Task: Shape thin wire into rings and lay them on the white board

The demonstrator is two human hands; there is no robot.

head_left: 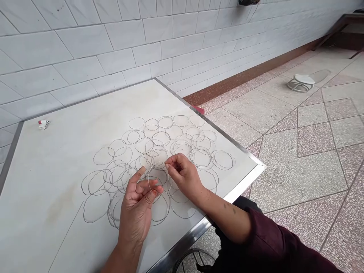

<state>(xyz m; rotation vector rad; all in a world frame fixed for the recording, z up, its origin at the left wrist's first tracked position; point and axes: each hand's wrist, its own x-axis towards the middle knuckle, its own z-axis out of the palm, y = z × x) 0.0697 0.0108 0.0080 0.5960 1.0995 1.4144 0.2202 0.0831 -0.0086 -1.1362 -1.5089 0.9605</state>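
Observation:
A thin wire ring (148, 177) is held up between my two hands above the table. My right hand (186, 176) pinches its upper right side between thumb and fingertips. The thumb and fingertips of my left hand (138, 204) close on its lower edge, while the index finger points up, apart from the ring. Beneath and around my hands many similar wire rings (96, 221) lie flat on the white table (71, 151), several overlapping one another. My hands hide some of these rings.
A straight length of wire (66, 236) lies at the table's near left. A small white and red object (43, 124) sits at the far left. The metal edging (244, 148) borders the tabletop. Behind is a tiled wall (85, 41); a low round stool (303, 80) stands on the floor to the right.

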